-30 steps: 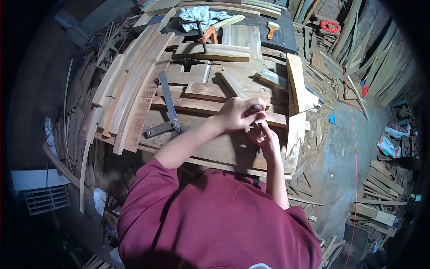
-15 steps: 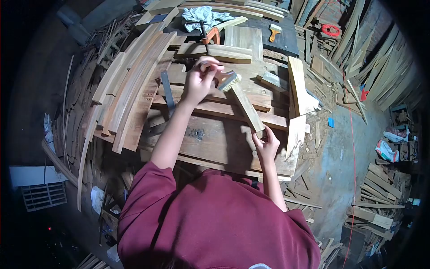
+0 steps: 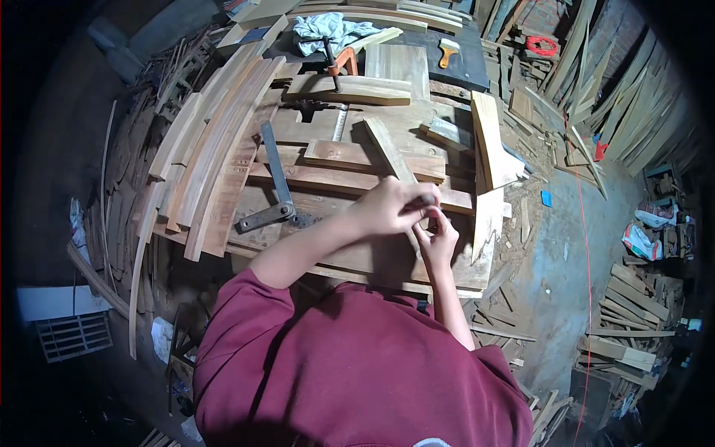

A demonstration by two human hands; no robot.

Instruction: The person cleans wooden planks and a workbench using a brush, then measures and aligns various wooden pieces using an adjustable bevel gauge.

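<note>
My right hand (image 3: 438, 240) grips the near end of a narrow wood strip (image 3: 391, 149), which slants away from me over the workbench. Close beside it, my left hand (image 3: 393, 207) is closed above the same end of the strip. A dark bit of the brush (image 3: 428, 200) shows between its fingers; the bristles are hidden. Shorter wood pieces (image 3: 372, 154) lie crosswise under the strip. To the left rests a metal bar tool (image 3: 275, 164) with a pivoted arm. A metal ruler (image 3: 340, 123) lies beyond.
An orange clamp (image 3: 342, 61) stands at the back near a crumpled cloth (image 3: 331, 31). A paintbrush (image 3: 447, 52) lies on a dark board. Long curved boards (image 3: 216, 141) line the left side. On the right, a thin red cord (image 3: 585, 246) runs along the floor by scrap wood.
My left hand, with the brush, has come from the strip's far end down to its near end, beside my right hand. The metal bar tool and ruler are now uncovered.
</note>
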